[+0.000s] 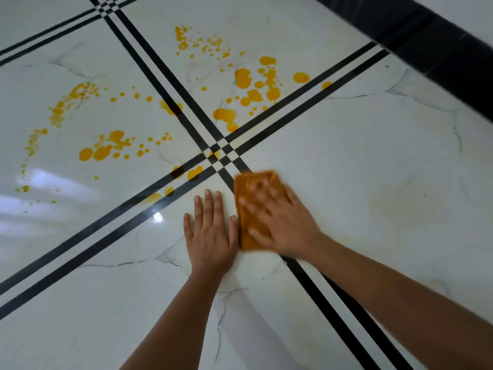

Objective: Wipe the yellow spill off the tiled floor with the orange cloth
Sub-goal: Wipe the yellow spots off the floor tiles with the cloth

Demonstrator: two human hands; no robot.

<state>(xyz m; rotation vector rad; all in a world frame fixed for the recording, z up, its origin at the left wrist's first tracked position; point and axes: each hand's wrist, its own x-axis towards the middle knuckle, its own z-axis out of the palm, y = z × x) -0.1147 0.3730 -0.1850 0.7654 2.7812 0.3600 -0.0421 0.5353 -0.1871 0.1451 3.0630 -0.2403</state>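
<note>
The right hand (280, 222) pressed flat, fingers spread, on the cloth (253, 209), left hand (210, 233) lay open beside it, yellow spill (248, 84) farther off

Indoor room, likely home. Glossy white marble-look floor tiles (346, 161), double black stripes (170, 84) crossing between tiles, dark skirting band (440, 49) along wall beyond tiles.
</note>
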